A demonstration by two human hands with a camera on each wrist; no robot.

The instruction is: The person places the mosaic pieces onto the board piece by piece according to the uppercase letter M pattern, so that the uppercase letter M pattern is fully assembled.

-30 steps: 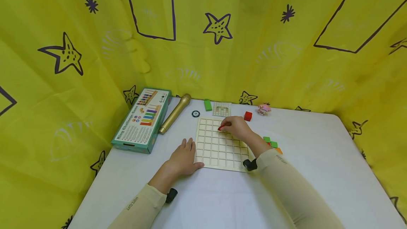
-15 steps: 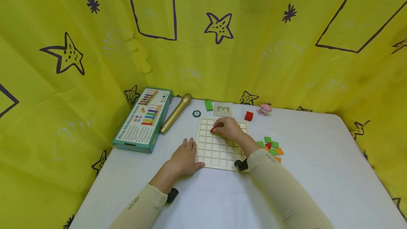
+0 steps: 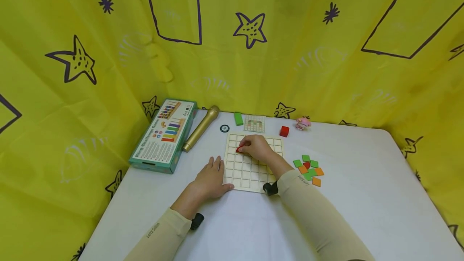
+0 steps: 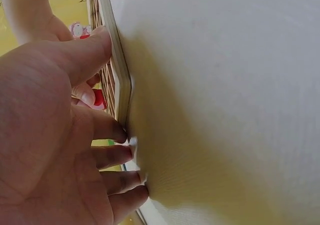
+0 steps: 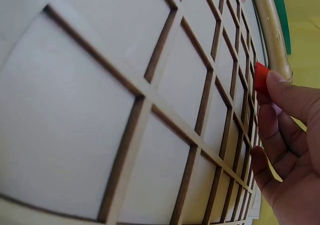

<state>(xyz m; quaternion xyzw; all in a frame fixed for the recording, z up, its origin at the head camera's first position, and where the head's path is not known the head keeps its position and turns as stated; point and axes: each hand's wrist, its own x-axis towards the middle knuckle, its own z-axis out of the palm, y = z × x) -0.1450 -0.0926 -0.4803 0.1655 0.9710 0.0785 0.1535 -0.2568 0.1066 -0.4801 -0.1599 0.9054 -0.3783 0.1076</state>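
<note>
A pale wooden grid board (image 3: 246,173) with raised dividers lies on the white table. My right hand (image 3: 255,148) reaches over its upper left squares and pinches a small red tile (image 3: 239,149) between thumb and fingers. In the right wrist view, the red tile (image 5: 261,78) stands tilted under the thumb, close over the grid. My left hand (image 3: 210,180) rests at the board's left edge, fingers straight and spread. The left wrist view has the left thumb (image 4: 95,50) lying on the board's rim and the other fingertips down at the table.
Loose green, orange and red tiles (image 3: 316,181) lie right of the board. Behind it are a patterned grid card (image 3: 255,124), a green block (image 3: 238,119), a red cube (image 3: 284,131) and a pink figurine (image 3: 303,123). A gold microphone (image 3: 201,128), round disc (image 3: 224,128) and game box (image 3: 163,136) stand left.
My right hand has moved left across the board with the red tile, from the upper middle squares to the upper left ones. More of the loose tiles now show. The left hand stays put.
</note>
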